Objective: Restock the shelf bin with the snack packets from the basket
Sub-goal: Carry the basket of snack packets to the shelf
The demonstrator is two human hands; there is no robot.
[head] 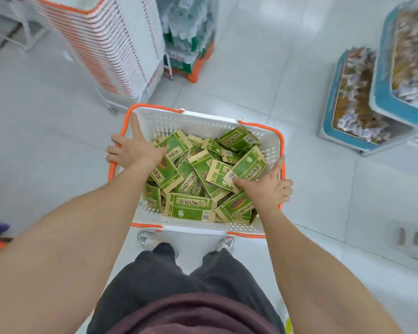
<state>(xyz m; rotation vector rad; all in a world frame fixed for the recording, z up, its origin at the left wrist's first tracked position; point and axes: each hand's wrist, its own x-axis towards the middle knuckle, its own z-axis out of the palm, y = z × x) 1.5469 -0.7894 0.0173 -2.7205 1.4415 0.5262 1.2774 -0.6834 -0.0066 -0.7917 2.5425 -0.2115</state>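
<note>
Both hands are on the basket [204, 120], held in front of me above the floor [239, 75]. My left hand [133, 150] grips the left rim: index finger straight along the inner wall, the other fingers curled over the orange edge, thumb lying on the packets [203, 169]. My right hand [268, 189] does the same on the right rim, w/ index pointing up the edge, outer fingers hooked outside and thumb pressing a packet near its barcode. Neither hand pinches a packet yet.

The key relation is that the packets sit between my hands, right under both thumbs, in a loose heap w/ no common direction, some flat and some tipped on edge. The bottom one lies flat w/ its long axis across me. The shelf bins lie ahead and to my right, well apart from the basket. There's a lower bin [331, 100] and an upper bin [381, 68]; can't tell which one gets the refill. The right hand is nearer to them, so I'd turn right first.

Materials etc.: the basket is white perforated plastic w/ orange trim, rigid. The packets are flat rectangular pouches, kraft-paper brown w/ green print; prob. light and slippery against each other. The bins are blue-rimmed, their contents blurred. A tall stack of baskets [101, 44] stands front-left.
</note>
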